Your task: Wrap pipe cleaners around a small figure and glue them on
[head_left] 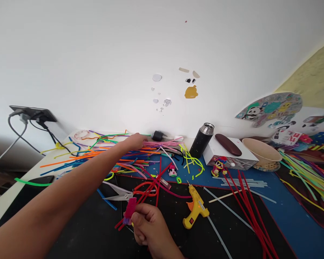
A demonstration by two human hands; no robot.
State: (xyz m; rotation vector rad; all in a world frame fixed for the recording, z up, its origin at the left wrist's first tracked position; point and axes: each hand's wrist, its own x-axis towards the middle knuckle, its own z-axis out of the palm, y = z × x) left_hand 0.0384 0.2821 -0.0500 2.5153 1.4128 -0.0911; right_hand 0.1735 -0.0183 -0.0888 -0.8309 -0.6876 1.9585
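Observation:
My left hand (136, 141) reaches far across to the heap of pipe cleaners at the back. It is at the left end of the pink pipe cleaners (164, 144); its fingers are mostly hidden, so their grip does not show. Close to me, my right hand (152, 225) pinches a small magenta fuzzy piece (130, 208) with a purple lower part between thumb and fingers. Just behind it lie scissors (121, 196) with orange-red handles, under red pipe cleaners (148, 190). A small pink-topped figure (172, 170) stands farther back.
A yellow glue gun (196, 208) lies right of my right hand, among glue sticks (243, 182) and long red pipe cleaners (250, 212). A black open flask (202, 140), a white box (232, 149) and a beige bowl (261, 151) stand by the wall. Cables hang from a socket strip (32, 113).

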